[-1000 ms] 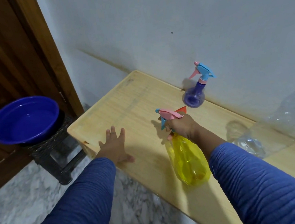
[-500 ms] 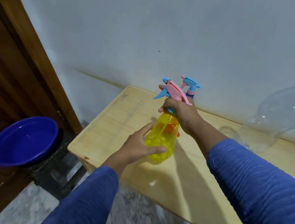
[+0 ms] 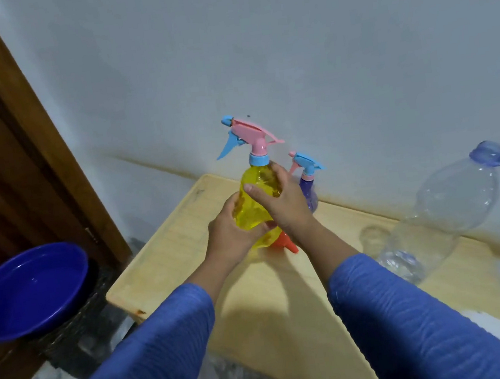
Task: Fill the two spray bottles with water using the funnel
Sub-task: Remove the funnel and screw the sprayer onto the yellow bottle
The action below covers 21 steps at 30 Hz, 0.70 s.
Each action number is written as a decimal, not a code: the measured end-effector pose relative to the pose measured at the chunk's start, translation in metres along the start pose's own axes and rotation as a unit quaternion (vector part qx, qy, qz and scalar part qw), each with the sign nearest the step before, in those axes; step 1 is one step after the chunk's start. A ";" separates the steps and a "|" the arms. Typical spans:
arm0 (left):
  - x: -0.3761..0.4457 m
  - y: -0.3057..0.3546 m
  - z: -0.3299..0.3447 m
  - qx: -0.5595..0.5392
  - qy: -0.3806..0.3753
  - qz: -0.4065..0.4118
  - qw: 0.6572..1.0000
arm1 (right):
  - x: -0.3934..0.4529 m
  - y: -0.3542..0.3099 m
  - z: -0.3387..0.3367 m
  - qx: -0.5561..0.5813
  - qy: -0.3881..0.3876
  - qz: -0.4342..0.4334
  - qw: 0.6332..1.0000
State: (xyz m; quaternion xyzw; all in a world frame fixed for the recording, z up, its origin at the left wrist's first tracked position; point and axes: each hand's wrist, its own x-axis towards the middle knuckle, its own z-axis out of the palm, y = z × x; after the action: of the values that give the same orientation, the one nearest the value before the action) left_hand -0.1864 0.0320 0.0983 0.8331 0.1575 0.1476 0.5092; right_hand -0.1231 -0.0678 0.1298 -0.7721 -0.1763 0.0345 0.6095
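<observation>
Against a pale wall, a wooden table (image 3: 275, 306) carries a purple sprayer (image 3: 308, 188) and clear bottle (image 3: 452, 205). Both hands, left (image 3: 232, 235) and right (image 3: 282, 204), wrap the yellow sprayer (image 3: 255, 201), held upright above an orange funnel (image 3: 285, 243). Unscrewing the head one-handed could let the slick bottle slip and topple.
</observation>
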 end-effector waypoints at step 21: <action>0.204 -0.095 0.022 -0.018 -0.142 0.023 0.989 | 0.154 0.079 0.054 -0.010 0.092 0.070 0.993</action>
State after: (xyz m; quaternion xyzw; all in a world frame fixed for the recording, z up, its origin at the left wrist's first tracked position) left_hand -0.0033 0.1397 0.0217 0.8397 0.0617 0.0424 0.5379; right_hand 0.0243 0.0157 0.0650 -0.7884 -0.0653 0.0047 0.6117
